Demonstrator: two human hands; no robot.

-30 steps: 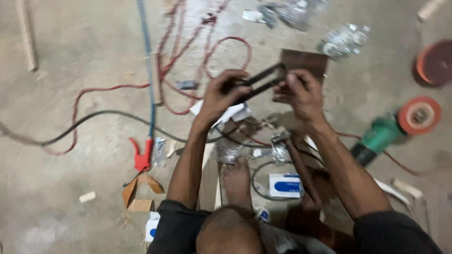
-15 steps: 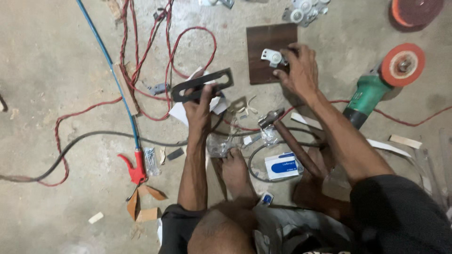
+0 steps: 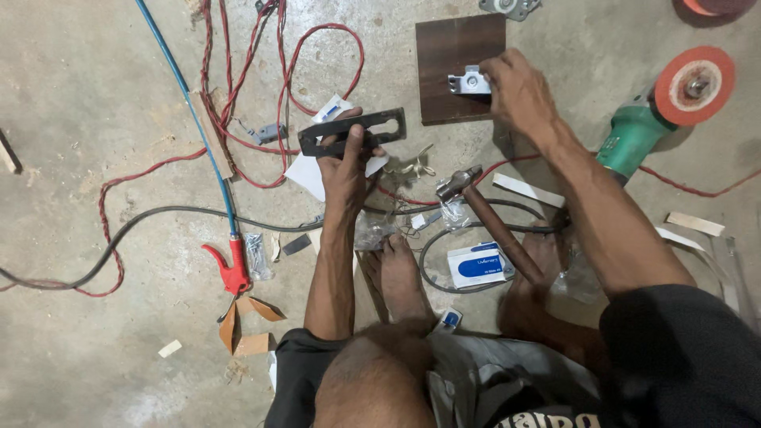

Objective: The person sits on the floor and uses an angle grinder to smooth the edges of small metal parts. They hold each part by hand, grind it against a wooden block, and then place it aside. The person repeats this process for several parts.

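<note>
1. Head view: person sits on a bare concrete floor (image 3: 87,119), camera looks straight down over knees and bare feet.
2. Left hand (image 3: 345,170) is closed around a dark flat metal bar with a long slot (image 3: 353,131); thumb lies across its middle, fingers wrap underneath. Bar is held roughly level, just above white paper scraps (image 3: 305,170).
3. Right hand (image 3: 515,91) reaches forward to a small silver metal bracket (image 3: 468,82) that sits on the right edge of a dark brown wooden board (image 3: 456,47). Fingers curl over the bracket's right end and touch it; whether they pinch it or only press on it is unclear.
4. Board lies flat on the floor, well apart from the slotted bar.
5. A hammer (image 3: 487,218) with a brown wooden handle lies between the forearms, head toward the board, handle running back to the right foot (image 3: 539,277).
6. A green angle grinder with an orange disc (image 3: 662,107) lies to the right of the right forearm.
7. A blue-and-white small box (image 3: 478,264) sits between the feet, ringed by a black cable (image 3: 158,218).
8. Red wires (image 3: 261,87) tangle at top left; a blue hose (image 3: 190,103) runs down to a red air blow gun (image 3: 230,269).
9. Cardboard scraps (image 3: 246,325) lie below the gun.
</note>
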